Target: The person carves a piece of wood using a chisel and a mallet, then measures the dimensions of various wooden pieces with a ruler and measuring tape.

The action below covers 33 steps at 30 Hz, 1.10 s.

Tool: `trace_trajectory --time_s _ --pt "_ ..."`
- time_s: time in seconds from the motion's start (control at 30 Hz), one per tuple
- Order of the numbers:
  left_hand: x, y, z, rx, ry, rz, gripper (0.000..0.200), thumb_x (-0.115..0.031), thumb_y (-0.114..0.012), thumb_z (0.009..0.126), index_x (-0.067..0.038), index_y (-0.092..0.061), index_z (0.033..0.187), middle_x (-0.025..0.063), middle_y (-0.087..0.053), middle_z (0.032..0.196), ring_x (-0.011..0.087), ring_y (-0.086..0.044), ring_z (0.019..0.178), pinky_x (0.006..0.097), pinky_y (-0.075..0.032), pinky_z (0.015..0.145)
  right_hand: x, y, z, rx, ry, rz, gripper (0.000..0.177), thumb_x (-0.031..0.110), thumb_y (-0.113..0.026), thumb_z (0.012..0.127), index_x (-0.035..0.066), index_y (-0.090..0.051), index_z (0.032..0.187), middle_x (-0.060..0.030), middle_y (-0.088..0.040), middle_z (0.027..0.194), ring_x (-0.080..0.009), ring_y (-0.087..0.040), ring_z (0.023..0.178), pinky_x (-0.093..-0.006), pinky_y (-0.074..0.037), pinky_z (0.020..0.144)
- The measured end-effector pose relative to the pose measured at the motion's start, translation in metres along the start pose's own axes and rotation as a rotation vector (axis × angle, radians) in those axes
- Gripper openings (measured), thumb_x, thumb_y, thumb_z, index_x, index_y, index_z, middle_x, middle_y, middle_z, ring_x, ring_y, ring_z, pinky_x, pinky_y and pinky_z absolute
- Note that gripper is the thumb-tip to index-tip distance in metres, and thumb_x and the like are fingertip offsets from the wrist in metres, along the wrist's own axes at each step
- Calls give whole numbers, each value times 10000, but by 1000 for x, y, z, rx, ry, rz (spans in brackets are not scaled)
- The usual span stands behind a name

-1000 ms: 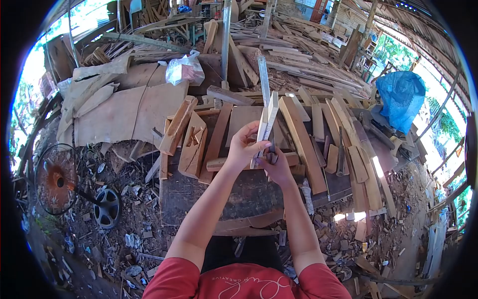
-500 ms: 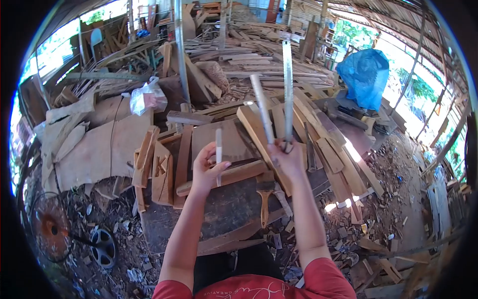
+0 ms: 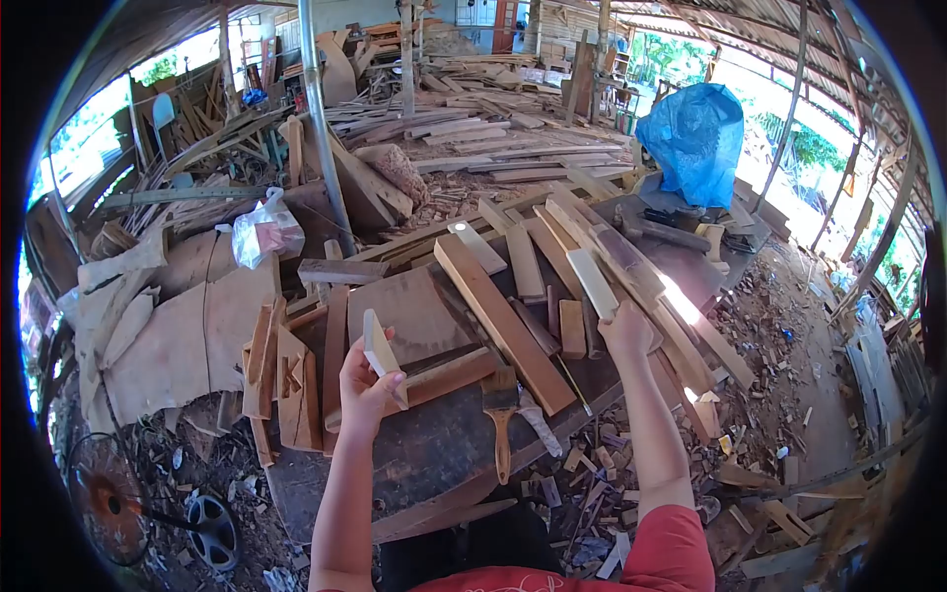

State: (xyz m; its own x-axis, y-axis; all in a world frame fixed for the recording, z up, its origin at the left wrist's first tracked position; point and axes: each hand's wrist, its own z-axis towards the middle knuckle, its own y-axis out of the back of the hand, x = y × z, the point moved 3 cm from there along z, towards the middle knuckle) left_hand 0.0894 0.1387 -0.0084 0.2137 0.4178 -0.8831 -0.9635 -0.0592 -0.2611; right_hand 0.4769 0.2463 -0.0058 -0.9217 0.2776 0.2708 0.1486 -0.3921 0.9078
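Observation:
My left hand (image 3: 367,387) is closed on a small, pale flat strip of wood (image 3: 380,350), which stands tilted between thumb and fingers above the low bench. Over the right side of the bench, my right hand (image 3: 628,331) is closed at the near end of a pale, flat strip (image 3: 590,281) pointing away from me. Its fingers are partly hidden. Between the hands lie a long thick wooden bar (image 3: 503,326), a short wood block (image 3: 572,329) and a wide paintbrush (image 3: 500,419). A wooden piece with a cut K shape (image 3: 293,380) stands by my left hand.
Several planks (image 3: 641,276) lie along the bench's right side. A clear plastic bag (image 3: 266,232) sits at left, and a blue plastic sheet (image 3: 692,143) covers something at back right. Posts (image 3: 324,128) rise behind the bench. A fan (image 3: 107,503) stands at lower left; wood scraps litter the ground.
My right hand has moved right and down; the upright metal ruler it held no longer shows clearly. My left hand has lowered slightly and turned its strip. The view has shifted right.

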Motion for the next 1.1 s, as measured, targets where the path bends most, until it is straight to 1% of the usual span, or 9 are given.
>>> trace_trajectory --time_s 0.23,0.3,0.4,0.53,0.63,0.7,0.9,1.03,1.1 --pt "2 3 0 -12 9 9 654 -58 -745 639 -11 -446 1218 101 -493 1257 126 -482 1072 266 -379 890 26 9 12 -35 -24 21 352 315 -676 728 38 -557 912 -159 -646 828 -300 -638 811 -396 -506 709" --pt "-1 -1 -1 -5 3 27 664 -67 -761 626 -12 -451 1210 103 -498 1254 128 -479 1082 267 -376 894 48 10 19 46 81 115 356 337 -672 745 35 -576 908 -152 -647 843 -303 -633 832 -400 -501 726" --pt "-1 -3 0 3 -8 58 690 -85 -790 598 -13 -458 1198 106 -508 1245 135 -477 1096 270 -368 903 83 -24 41 110 167 195 413 390 -689 718 5 -610 846 -173 -639 869 -314 -620 869 -397 -494 734" --pt "4 -1 2 20 -17 70 724 -102 -822 568 -19 -464 1192 109 -520 1233 148 -474 1114 286 -353 929 131 -60 62 150 162 175 434 395 -709 703 16 -616 892 -161 -642 906 -303 -619 892 -390 -497 750" --pt "1 -4 3 34 -6 44 732 -88 -825 567 -20 -461 1199 106 -518 1234 150 -465 1131 296 -348 943 151 -66 66 123 80 177 433 379 -727 692 35 -620 932 -149 -643 942 -291 -616 919 -385 -500 769" --pt "0 -2 4 23 16 32 734 -76 -824 569 -20 -459 1203 104 -517 1233 151 -460 1141 300 -345 951 155 -74 68 196 67 131 452 370 -746 671 43 -618 954 -147 -640 970 -284 -613 934 -386 -503 775" --pt "4 2 4 57 42 -1 721 -29 -800 590 -19 -444 1216 112 -510 1244 176 -456 1165 325 -336 970 151 -80 69 194 -4 156 380 225 -732 635 56 -621 957 -154 -641 963 -287 -612 943 -391 -501 776" --pt "-1 1 4 54 11 34 687 -13 -788 600 -45 -456 1201 106 -513 1243 169 -465 1152 330 -355 948 136 -73 76 135 -60 303 368 280 -738 637 11 -634 865 -152 -649 863 -248 -647 827 -368 -513 713" --pt "-1 1 3 58 4 28 675 -13 -787 602 -52 -460 1191 101 -513 1242 162 -472 1137 327 -364 936 133 -67 81 277 -34 651 325 280 -723 676 9 -641 835 -114 -631 748 -209 -645 693 -300 -509 624"
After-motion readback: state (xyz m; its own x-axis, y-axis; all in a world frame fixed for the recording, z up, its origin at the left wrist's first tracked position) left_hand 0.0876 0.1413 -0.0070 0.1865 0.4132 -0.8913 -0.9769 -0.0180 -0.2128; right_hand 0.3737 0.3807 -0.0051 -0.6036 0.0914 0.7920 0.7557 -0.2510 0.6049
